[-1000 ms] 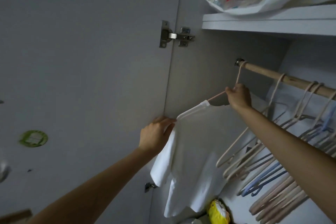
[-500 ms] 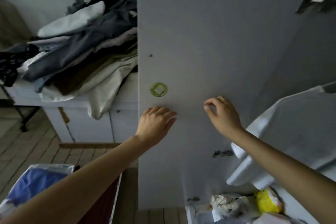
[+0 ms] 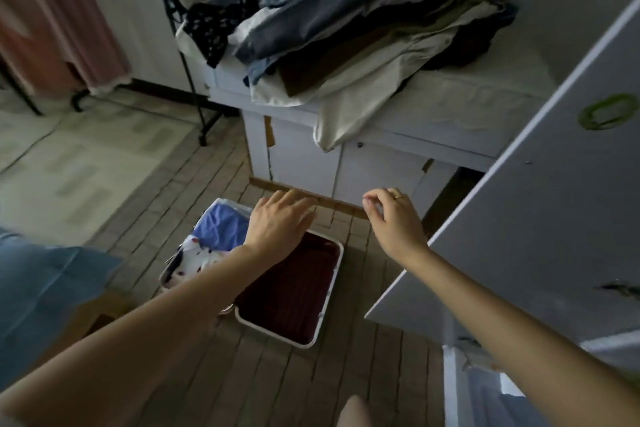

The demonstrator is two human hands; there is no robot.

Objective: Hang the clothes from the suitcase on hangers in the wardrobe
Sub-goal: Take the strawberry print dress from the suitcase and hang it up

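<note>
An open suitcase with a white rim and dark red lining lies on the floor below me. Its left half holds clothes: a blue garment and a white patterned one. The right half shows bare lining. My left hand hovers over the middle of the suitcase, fingers spread and holding nothing. My right hand is in the air to the right of it, fingers loosely curled, holding nothing. The white wardrobe door stands open at the right; the wardrobe's inside is out of sight.
A white cabinet behind the suitcase carries a heap of dark and beige clothes. A black stand and pink fabric are at the far left. Blue cloth fills the near left.
My view swung from the wardrobe rail down and left to the suitcase. Both hands let go of the white shirt on its hanger and moved out over the suitcase.
</note>
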